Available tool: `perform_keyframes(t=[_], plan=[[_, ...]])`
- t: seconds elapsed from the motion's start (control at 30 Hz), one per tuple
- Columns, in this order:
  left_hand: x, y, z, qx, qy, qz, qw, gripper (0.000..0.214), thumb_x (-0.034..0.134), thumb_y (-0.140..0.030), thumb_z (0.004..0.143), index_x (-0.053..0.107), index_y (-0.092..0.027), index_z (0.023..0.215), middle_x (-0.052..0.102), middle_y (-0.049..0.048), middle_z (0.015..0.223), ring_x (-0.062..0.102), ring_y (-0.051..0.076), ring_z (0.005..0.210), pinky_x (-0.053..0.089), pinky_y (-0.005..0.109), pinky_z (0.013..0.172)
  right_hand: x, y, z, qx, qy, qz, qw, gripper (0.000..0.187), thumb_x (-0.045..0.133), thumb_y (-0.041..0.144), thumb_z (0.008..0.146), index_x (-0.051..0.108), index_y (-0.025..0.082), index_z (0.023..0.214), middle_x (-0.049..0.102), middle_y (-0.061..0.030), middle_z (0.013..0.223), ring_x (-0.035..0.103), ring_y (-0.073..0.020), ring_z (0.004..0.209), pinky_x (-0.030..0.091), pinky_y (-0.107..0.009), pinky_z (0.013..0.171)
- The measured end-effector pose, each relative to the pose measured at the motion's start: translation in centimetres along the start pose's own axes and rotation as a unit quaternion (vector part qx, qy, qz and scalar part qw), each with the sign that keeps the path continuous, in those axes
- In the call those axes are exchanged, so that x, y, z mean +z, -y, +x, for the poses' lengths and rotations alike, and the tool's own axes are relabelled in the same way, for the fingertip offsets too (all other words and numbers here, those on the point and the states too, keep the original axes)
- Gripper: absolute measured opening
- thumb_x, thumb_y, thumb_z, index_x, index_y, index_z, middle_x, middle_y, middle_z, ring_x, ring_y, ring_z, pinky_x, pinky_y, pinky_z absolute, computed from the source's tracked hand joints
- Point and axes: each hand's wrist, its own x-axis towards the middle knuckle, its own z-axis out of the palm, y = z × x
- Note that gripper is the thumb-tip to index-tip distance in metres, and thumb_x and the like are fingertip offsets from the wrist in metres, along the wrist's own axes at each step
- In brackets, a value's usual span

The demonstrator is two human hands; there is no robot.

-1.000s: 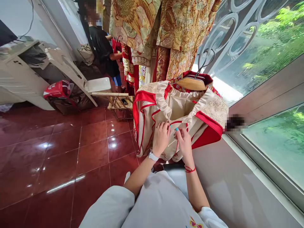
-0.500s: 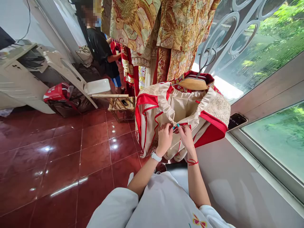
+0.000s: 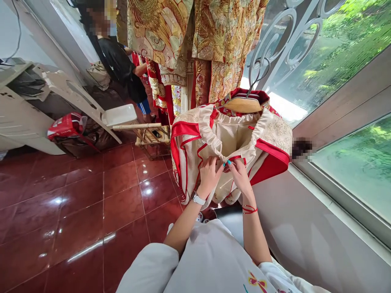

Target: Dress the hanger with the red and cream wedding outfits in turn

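Observation:
A cream and red embroidered jacket (image 3: 275,138) hangs on a wooden hanger (image 3: 242,105) in front of me. My left hand (image 3: 208,176) pinches the jacket's front edge where the two sides meet. My right hand (image 3: 240,174) pinches the same red-trimmed spot from the right, fingertips touching the left hand's. Both hands are closed on the fabric at the fastening. A white watch sits on my left wrist, a red string on my right.
Gold embroidered robes (image 3: 195,36) hang behind the jacket. Another person in black (image 3: 122,61) stands at the back by a white chair (image 3: 100,110) and a bamboo stool (image 3: 146,134). A window sill (image 3: 336,207) runs along the right; red tiled floor (image 3: 76,211) lies to the left.
My hands moved slightly up the jacket front, from lower on the closure to the point just under the collar. The view shifted a little.

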Motion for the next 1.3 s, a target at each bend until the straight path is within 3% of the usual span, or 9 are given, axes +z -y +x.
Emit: perform_keyframes(t=[0.2,0.37,0.53,0.63,0.77,0.9,1.03,1.1,1.3], plan=[[0.3,0.5,0.4,0.054,0.041,-0.119,0.991,0.021,0.044,-0.031,0.102,0.060,-0.021,0.112,0.070,0.0121,0.113,0.067,0.024,0.108,0.052,0.035,0.092,-0.5,-0.2,0.5,0.024,0.053,0.054,0.997,0.046,0.059,0.069,0.082,0.055,0.023,0.079,0.055,0.0003,0.070,0.049,-0.0139,0.060,0.049,-0.030,0.060],[0.3,1.0,0.3,0.017,0.027,-0.113,0.993,0.043,0.070,-0.052,0.085,0.056,-0.019,0.110,0.070,0.0117,0.105,0.069,0.028,0.101,0.054,0.039,0.088,-0.1,-1.2,0.3,0.098,-0.004,0.121,0.988,0.045,0.063,0.064,0.074,0.057,0.024,0.093,0.056,0.0010,0.075,0.053,-0.0142,0.065,0.047,-0.028,0.058],[1.0,1.2,0.4,-0.058,0.016,-0.128,0.990,0.074,0.080,-0.053,0.075,0.046,-0.016,0.129,0.069,0.0172,0.116,0.069,0.031,0.109,0.054,0.040,0.088,-0.7,-1.4,0.4,0.106,-0.006,0.109,0.988,0.041,0.066,0.062,0.069,0.056,0.023,0.078,0.056,0.0012,0.071,0.052,-0.0133,0.064,0.046,-0.026,0.059],[0.8,1.3,1.1,-0.023,0.077,-0.170,0.982,0.061,0.076,-0.046,0.081,0.050,-0.019,0.130,0.067,0.0158,0.126,0.065,0.029,0.118,0.053,0.040,0.097,-1.1,-0.8,0.6,0.112,0.005,0.130,0.985,0.044,0.072,0.062,0.064,0.058,0.023,0.078,0.059,0.0002,0.073,0.053,-0.0140,0.065,0.046,-0.027,0.060],[-0.1,1.6,2.6,0.033,0.149,-0.218,0.964,0.037,0.068,-0.034,0.089,0.060,-0.021,0.122,0.066,0.0111,0.129,0.060,0.026,0.125,0.048,0.039,0.108,-1.4,-0.2,1.3,0.106,0.071,0.139,0.982,0.048,0.075,0.065,0.063,0.060,0.021,0.073,0.057,-0.0003,0.069,0.049,-0.0136,0.062,0.042,-0.028,0.058],[-0.6,2.0,3.3,0.040,0.170,-0.227,0.958,0.019,0.064,-0.029,0.091,0.068,-0.020,0.106,0.071,0.0084,0.116,0.063,0.027,0.115,0.048,0.041,0.105,-1.7,-0.2,1.7,0.065,0.098,0.066,0.991,0.050,0.069,0.067,0.072,0.053,0.021,0.062,0.047,0.0024,0.058,0.040,-0.0119,0.058,0.036,-0.028,0.057],[-0.5,2.0,2.1,-0.014,0.123,-0.233,0.965,0.016,0.065,-0.033,0.090,0.070,-0.018,0.093,0.073,0.0076,0.100,0.065,0.025,0.101,0.050,0.037,0.096,-2.0,0.9,0.6,0.027,-0.043,-0.052,0.997,0.039,0.066,0.059,0.079,0.058,0.021,0.076,0.057,0.0001,0.069,0.048,-0.0156,0.065,0.039,-0.030,0.062],[-0.2,1.9,1.2,-0.039,0.104,-0.241,0.964,0.019,0.065,-0.035,0.091,0.068,-0.017,0.086,0.073,0.0065,0.090,0.065,0.022,0.088,0.051,0.034,0.087,-1.9,2.0,-0.3,0.010,-0.073,-0.081,0.994,0.036,0.063,0.056,0.083,0.056,0.021,0.077,0.056,0.0005,0.070,0.047,-0.0154,0.064,0.038,-0.030,0.061],[0.0,1.7,0.0,-0.053,0.072,-0.258,0.962,0.029,0.053,-0.033,0.097,0.062,-0.016,0.074,0.068,0.0038,0.077,0.058,0.016,0.074,0.048,0.029,0.075,0.5,3.8,-1.4,0.009,-0.027,-0.161,0.987,0.026,0.055,0.046,0.090,0.061,0.021,0.087,0.053,0.0023,0.062,0.046,-0.0157,0.058,0.033,-0.029,0.060]])
